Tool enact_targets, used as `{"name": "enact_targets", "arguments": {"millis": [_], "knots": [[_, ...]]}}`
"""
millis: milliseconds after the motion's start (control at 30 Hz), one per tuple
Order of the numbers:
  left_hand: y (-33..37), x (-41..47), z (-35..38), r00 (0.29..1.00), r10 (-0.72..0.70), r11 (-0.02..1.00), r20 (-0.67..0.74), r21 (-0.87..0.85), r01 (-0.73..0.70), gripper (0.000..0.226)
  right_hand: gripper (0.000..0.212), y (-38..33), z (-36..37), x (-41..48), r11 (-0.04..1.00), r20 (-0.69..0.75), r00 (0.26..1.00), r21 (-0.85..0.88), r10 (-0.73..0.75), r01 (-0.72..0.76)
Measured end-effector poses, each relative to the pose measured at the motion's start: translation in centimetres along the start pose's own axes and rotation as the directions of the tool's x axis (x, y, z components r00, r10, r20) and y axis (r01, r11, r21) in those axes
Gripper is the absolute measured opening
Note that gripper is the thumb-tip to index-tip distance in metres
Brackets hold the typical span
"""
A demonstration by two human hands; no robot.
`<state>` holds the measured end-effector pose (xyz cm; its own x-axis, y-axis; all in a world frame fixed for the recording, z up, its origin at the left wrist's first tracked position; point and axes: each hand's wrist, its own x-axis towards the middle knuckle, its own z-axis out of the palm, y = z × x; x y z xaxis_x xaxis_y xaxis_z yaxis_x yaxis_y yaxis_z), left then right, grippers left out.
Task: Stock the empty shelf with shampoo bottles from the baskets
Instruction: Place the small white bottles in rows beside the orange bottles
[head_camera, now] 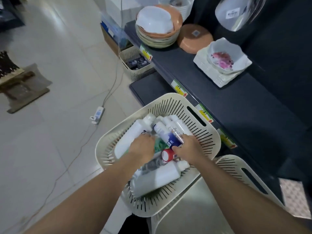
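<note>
Head view: both hands inside cream basket (170, 100). Right hand (188, 148) fingers curled round blue-and-white shampoo bottle (167, 135) atop the basket's pile. Left hand (143, 146) on large white bottle (130, 138) in basket, finger state unclear. Dark shelf (239, 105) just beside basket.

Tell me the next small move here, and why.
Probably lift the blue-and-white bottle out of the basket toward the bare stretch of dark shelf beside it. The right hand grips that bottle; the left hand is down among the white bottles, its hold unclear.
</note>
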<state>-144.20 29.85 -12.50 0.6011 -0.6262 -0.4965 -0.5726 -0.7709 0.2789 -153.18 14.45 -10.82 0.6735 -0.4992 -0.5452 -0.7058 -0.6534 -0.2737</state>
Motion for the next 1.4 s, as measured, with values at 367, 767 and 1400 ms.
{"name": "enact_targets", "arguments": {"millis": [367, 767, 1400], "knots": [[3.8, 6.1, 1.7, 0.956, -0.259, 0.557, 0.135, -0.788, 0.263, 0.063, 0.039, 1.6, 2.1, 5.4, 0.923, 0.091, 0.970, 0.299, 0.225, -0.242], [2.2, 4.6, 1.8, 0.883, -0.117, -0.261, 0.454, -0.872, 0.414, 0.046, 0.029, 1.2, 1.5, 4.0, 0.162, 0.555, 0.821, 0.805, 0.132, -0.571], [5.8, -4.7, -2.7, 0.967, 0.104, -0.237, 0.234, -0.938, 0.252, 0.039, 0.049, 1.4, -3.8, -5.8, -0.173, 0.179, 0.983, 0.968, -0.029, -0.181]]}}
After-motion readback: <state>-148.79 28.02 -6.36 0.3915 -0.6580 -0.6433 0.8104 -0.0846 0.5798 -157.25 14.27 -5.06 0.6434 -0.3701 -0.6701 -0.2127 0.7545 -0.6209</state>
